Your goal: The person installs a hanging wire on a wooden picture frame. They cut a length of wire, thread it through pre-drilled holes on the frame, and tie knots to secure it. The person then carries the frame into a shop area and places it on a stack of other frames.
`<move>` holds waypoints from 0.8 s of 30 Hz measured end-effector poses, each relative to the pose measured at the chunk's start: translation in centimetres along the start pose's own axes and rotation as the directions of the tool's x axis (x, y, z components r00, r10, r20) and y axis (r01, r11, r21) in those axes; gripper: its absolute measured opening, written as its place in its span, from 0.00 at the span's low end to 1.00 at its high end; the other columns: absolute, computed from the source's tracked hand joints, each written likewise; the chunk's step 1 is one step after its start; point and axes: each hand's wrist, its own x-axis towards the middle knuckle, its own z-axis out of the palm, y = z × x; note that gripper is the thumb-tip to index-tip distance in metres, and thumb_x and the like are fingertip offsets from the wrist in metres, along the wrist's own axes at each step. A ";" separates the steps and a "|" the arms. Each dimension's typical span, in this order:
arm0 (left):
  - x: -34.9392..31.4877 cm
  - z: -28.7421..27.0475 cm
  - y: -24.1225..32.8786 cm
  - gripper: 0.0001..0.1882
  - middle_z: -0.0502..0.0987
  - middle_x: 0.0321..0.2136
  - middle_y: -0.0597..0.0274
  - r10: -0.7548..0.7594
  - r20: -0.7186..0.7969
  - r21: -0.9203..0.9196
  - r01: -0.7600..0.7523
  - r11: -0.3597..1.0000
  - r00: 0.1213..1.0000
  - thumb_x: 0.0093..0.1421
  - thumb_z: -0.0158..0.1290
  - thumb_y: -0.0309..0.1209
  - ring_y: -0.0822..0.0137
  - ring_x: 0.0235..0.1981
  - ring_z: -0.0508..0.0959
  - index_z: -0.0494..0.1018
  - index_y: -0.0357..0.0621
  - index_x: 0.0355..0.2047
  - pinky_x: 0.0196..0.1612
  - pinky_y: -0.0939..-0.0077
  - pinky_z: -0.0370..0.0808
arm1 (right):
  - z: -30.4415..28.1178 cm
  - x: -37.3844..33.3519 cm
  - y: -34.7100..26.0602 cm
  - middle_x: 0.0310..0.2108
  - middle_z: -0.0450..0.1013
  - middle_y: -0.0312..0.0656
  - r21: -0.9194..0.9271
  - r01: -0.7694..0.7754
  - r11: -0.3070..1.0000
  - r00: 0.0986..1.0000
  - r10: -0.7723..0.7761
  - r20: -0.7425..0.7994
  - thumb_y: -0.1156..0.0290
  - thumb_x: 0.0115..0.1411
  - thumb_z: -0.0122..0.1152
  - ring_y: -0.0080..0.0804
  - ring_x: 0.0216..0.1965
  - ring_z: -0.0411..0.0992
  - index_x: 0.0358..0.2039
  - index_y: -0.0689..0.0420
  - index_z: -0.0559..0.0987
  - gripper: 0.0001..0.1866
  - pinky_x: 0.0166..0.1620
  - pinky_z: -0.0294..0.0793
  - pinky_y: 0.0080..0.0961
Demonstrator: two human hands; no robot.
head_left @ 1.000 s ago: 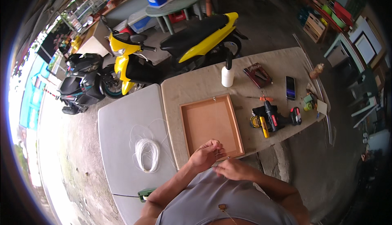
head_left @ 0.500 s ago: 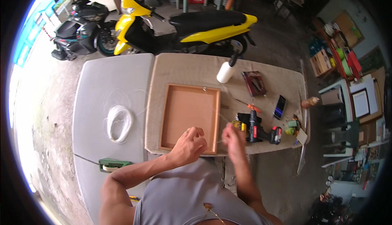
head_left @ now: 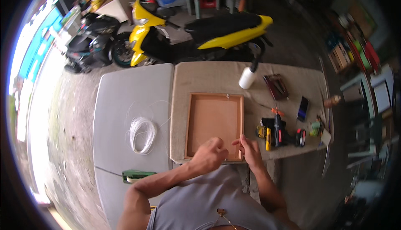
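A shallow wooden frame (head_left: 187,125) with a brown back panel lies on the cloth-covered table part, a small metal fitting (head_left: 227,96) at its far edge. Over its near side is my left hand (head_left: 212,154), fingers curled closed; anything in them is too small to make out. My right hand (head_left: 250,151) is at the frame's near right corner, its bent fingers pointing at the left hand in a pinch, contents unclear. To the left, a coil of clear white line (head_left: 143,136) rests on the grey tabletop, with loose thin strands trailing toward the frame.
Right of the frame lie a cordless drill (head_left: 279,132), a yellow tool (head_left: 267,139), an orange-handled screwdriver (head_left: 276,111), a dark red staple gun (head_left: 275,87) and a phone (head_left: 303,109). A white bottle (head_left: 247,78) stands behind. A yellow scooter (head_left: 225,42) is parked beyond the table.
My right hand has moved in closer to my left, its fingers now less tightly closed. The whole view has shifted, so the table appears further right and lower.
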 end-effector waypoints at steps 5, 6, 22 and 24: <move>0.0 0.9 0.0 0.07 0.64 0.39 0.55 0.143 0.058 0.180 -0.151 0.972 0.988 0.48 0.51 0.28 0.55 0.43 0.67 0.72 0.41 0.28 0.45 0.64 0.67 | 3.0 1.8 -0.7 0.12 0.56 0.24 0.237 -0.131 0.963 0.985 0.154 -0.080 0.61 0.62 0.50 0.10 0.14 0.53 0.24 0.57 0.76 0.15 0.17 0.49 0.14; 0.3 0.2 0.3 0.07 0.64 0.39 0.55 0.108 0.097 0.153 -0.122 0.981 0.989 0.48 0.52 0.28 0.55 0.45 0.66 0.72 0.40 0.28 0.46 0.64 0.67 | 1.1 1.9 -1.0 0.14 0.58 0.25 0.380 -0.096 0.920 0.993 0.117 -0.032 0.64 0.62 0.49 0.09 0.14 0.52 0.22 0.54 0.73 0.13 0.16 0.47 0.13; 0.6 1.2 2.2 0.03 0.65 0.27 0.60 -0.181 -0.124 -0.131 0.165 0.978 0.976 0.50 0.54 0.28 0.66 0.26 0.67 0.73 0.44 0.23 0.33 0.71 0.67 | -4.0 2.5 -3.0 0.16 0.66 0.29 -0.118 -0.002 0.993 0.938 0.043 0.343 0.59 0.59 0.55 0.14 0.20 0.61 0.30 0.64 0.79 0.18 0.24 0.62 0.16; 1.6 1.1 3.4 0.03 0.64 0.28 0.57 -0.001 -0.039 0.140 0.007 0.990 0.999 0.45 0.53 0.28 0.60 0.30 0.69 0.73 0.44 0.23 0.36 0.70 0.69 | -1.8 2.8 -3.1 0.15 0.58 0.25 -0.149 -0.013 0.989 0.938 0.064 0.340 0.60 0.61 0.51 0.11 0.18 0.54 0.28 0.64 0.78 0.18 0.21 0.54 0.13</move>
